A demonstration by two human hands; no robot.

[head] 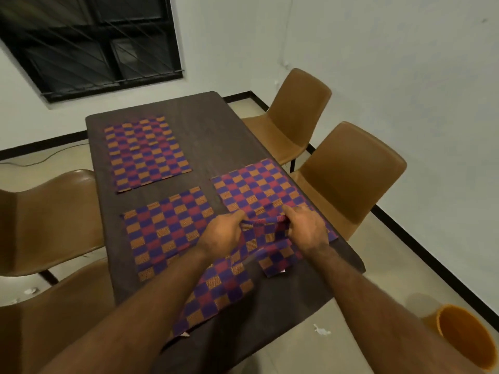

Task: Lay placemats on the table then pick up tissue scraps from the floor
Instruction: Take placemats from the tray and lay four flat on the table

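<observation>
My left hand (224,234) and right hand (307,229) sit close together over the near half of the dark table (213,125). Each has fingers and thumb curled, pinching the top edge of a folded placemat (270,238). The cloth bunches between the two hands and its loose end hangs onto the tabletop toward 6 o'clock. Three checked mats lie flat. The far mat (147,152) is at 11 o'clock from my hands. The left mat (164,230) is at 9 o'clock, just beside my left hand. The right mat (259,187) is at 12 o'clock, with its near edge under the cloth I hold. Another mat (221,290) lies at 7 o'clock, partly under my left forearm, reaching toward the table's near edge. On the floor a white tissue scrap (321,330) lies at 5 o'clock, just off the table's near corner, and smaller scraps (31,291) show at 8 o'clock, between the two left chairs (46,220). An orange bin (464,338) stands at 4 o'clock near the wall, and two tan right chairs (348,179) are drawn up to the table's edge at 2 o'clock.
</observation>
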